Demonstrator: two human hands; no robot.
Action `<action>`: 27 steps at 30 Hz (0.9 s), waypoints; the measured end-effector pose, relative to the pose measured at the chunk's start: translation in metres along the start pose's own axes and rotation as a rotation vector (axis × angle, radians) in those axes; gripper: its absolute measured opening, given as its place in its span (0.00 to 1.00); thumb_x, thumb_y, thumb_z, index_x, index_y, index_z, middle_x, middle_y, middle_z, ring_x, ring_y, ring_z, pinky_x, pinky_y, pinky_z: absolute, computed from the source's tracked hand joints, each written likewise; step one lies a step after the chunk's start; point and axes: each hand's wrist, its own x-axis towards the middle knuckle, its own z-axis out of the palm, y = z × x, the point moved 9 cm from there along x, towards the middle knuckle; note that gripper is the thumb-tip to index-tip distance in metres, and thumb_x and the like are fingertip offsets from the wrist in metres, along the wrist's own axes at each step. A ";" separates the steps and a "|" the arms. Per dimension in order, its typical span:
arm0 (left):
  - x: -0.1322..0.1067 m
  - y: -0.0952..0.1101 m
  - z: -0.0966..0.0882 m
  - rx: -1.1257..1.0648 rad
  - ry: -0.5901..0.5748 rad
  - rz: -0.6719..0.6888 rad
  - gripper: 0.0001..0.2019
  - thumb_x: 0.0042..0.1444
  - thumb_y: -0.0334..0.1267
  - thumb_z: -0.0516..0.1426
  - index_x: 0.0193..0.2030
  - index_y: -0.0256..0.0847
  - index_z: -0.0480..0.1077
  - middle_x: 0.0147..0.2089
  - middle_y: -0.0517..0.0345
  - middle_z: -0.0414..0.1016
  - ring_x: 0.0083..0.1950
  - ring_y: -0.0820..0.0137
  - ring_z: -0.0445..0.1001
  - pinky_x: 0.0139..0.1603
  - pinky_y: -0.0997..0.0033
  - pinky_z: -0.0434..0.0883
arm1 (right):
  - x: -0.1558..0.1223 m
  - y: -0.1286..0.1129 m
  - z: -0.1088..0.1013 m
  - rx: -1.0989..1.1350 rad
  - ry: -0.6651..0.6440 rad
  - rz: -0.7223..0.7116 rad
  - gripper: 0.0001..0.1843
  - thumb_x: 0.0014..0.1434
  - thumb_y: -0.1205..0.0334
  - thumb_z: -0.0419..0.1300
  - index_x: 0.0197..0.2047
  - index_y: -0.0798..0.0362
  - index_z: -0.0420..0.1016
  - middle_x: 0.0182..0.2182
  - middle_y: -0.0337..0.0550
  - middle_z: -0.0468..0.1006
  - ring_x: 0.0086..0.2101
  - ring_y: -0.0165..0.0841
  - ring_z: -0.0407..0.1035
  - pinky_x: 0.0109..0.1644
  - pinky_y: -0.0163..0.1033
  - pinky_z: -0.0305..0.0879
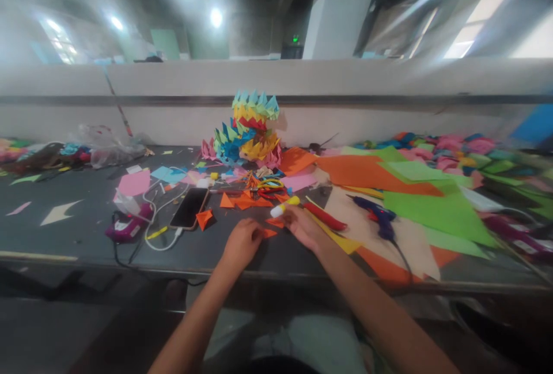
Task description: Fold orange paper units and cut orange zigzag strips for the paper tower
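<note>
My right hand (301,227) is closed around a small white-and-yellow glue stick (283,208), which tilts up to the right. Close beside it, my left hand (244,240) has its fingers curled down at the edge of an orange piece of paper (269,233) on the table. Another bit of orange paper (275,222) shows beneath the glue stick. Just beyond the hands lie several orange folded pieces (246,201) and yellow-handled scissors (271,184). A single folded orange piece (204,219) rests against the phone's edge.
A multicoloured folded-paper model (248,132) stands near the back wall. At left are a phone (189,208), a white cable and a purple power strip (128,225). Rightward lie a red-handled tool (326,216), a blue glue gun (382,218), and green sheets (436,210).
</note>
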 end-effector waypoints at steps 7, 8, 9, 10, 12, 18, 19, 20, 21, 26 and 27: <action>0.000 0.001 0.004 0.013 -0.022 0.017 0.06 0.55 0.30 0.53 0.32 0.38 0.71 0.33 0.53 0.72 0.37 0.68 0.70 0.39 0.71 0.63 | -0.022 -0.014 0.024 -0.646 -0.111 -0.379 0.25 0.57 0.51 0.53 0.55 0.54 0.61 0.39 0.45 0.74 0.40 0.37 0.68 0.47 0.44 0.63; 0.000 0.000 0.003 0.015 -0.018 0.005 0.06 0.55 0.30 0.53 0.31 0.37 0.71 0.32 0.54 0.73 0.36 0.68 0.70 0.38 0.71 0.63 | -0.026 -0.014 0.031 -0.715 -0.159 -0.415 0.25 0.59 0.51 0.50 0.57 0.54 0.60 0.41 0.46 0.73 0.42 0.38 0.68 0.49 0.44 0.62; 0.000 -0.002 0.003 0.016 -0.014 -0.011 0.05 0.54 0.30 0.54 0.31 0.37 0.71 0.31 0.54 0.73 0.35 0.68 0.70 0.37 0.72 0.63 | -0.030 -0.015 0.037 -0.774 -0.195 -0.446 0.24 0.61 0.52 0.48 0.57 0.54 0.60 0.42 0.48 0.73 0.44 0.38 0.67 0.50 0.45 0.61; 0.001 -0.004 0.003 0.013 -0.012 -0.027 0.04 0.54 0.30 0.54 0.31 0.37 0.71 0.31 0.54 0.73 0.33 0.69 0.70 0.36 0.72 0.62 | -0.033 -0.015 0.041 -0.820 -0.217 -0.469 0.23 0.62 0.53 0.47 0.56 0.55 0.61 0.44 0.50 0.73 0.46 0.39 0.66 0.51 0.45 0.60; 0.002 -0.007 0.003 -0.005 -0.014 -0.053 0.03 0.53 0.30 0.55 0.32 0.37 0.70 0.30 0.55 0.73 0.32 0.70 0.70 0.34 0.73 0.62 | -0.035 -0.015 0.045 -0.862 -0.237 -0.480 0.22 0.62 0.54 0.46 0.56 0.56 0.61 0.45 0.52 0.72 0.47 0.40 0.66 0.50 0.44 0.60; 0.003 -0.013 0.006 -0.060 -0.049 -0.080 0.03 0.52 0.31 0.56 0.31 0.36 0.71 0.30 0.55 0.74 0.32 0.70 0.71 0.34 0.74 0.62 | -0.039 -0.013 0.050 -0.869 -0.292 -0.471 0.19 0.61 0.57 0.50 0.53 0.54 0.61 0.45 0.50 0.73 0.45 0.38 0.68 0.48 0.43 0.61; 0.004 -0.013 0.007 -0.071 -0.054 -0.084 0.03 0.51 0.30 0.56 0.32 0.36 0.71 0.30 0.55 0.74 0.32 0.71 0.71 0.34 0.75 0.63 | -0.040 -0.014 0.051 -0.865 -0.297 -0.478 0.18 0.60 0.57 0.50 0.53 0.54 0.61 0.44 0.49 0.73 0.44 0.38 0.68 0.47 0.42 0.62; 0.004 -0.014 0.008 -0.082 -0.059 -0.085 0.03 0.51 0.30 0.56 0.32 0.36 0.71 0.30 0.55 0.74 0.32 0.71 0.71 0.34 0.75 0.63 | -0.040 -0.014 0.052 -0.862 -0.302 -0.485 0.18 0.60 0.58 0.50 0.53 0.54 0.61 0.44 0.49 0.73 0.44 0.38 0.68 0.47 0.42 0.62; 0.005 -0.014 0.008 -0.092 -0.062 -0.081 0.03 0.51 0.29 0.56 0.32 0.37 0.71 0.31 0.55 0.74 0.32 0.71 0.71 0.34 0.75 0.63 | -0.040 -0.013 0.053 -0.865 -0.308 -0.490 0.18 0.60 0.58 0.50 0.52 0.54 0.61 0.43 0.49 0.73 0.43 0.38 0.69 0.46 0.42 0.62; 0.005 -0.011 0.007 -0.094 -0.052 -0.039 0.05 0.49 0.27 0.56 0.32 0.37 0.71 0.31 0.56 0.74 0.33 0.71 0.71 0.35 0.75 0.63 | -0.033 -0.007 0.056 -0.960 -0.307 -0.525 0.18 0.61 0.57 0.50 0.52 0.54 0.63 0.42 0.51 0.73 0.42 0.39 0.68 0.46 0.44 0.63; 0.005 -0.011 0.007 -0.087 -0.044 -0.036 0.05 0.50 0.27 0.56 0.33 0.38 0.71 0.31 0.56 0.74 0.33 0.71 0.71 0.35 0.75 0.63 | -0.032 -0.006 0.056 -0.969 -0.301 -0.534 0.18 0.61 0.57 0.49 0.52 0.54 0.63 0.43 0.52 0.73 0.43 0.40 0.67 0.46 0.44 0.62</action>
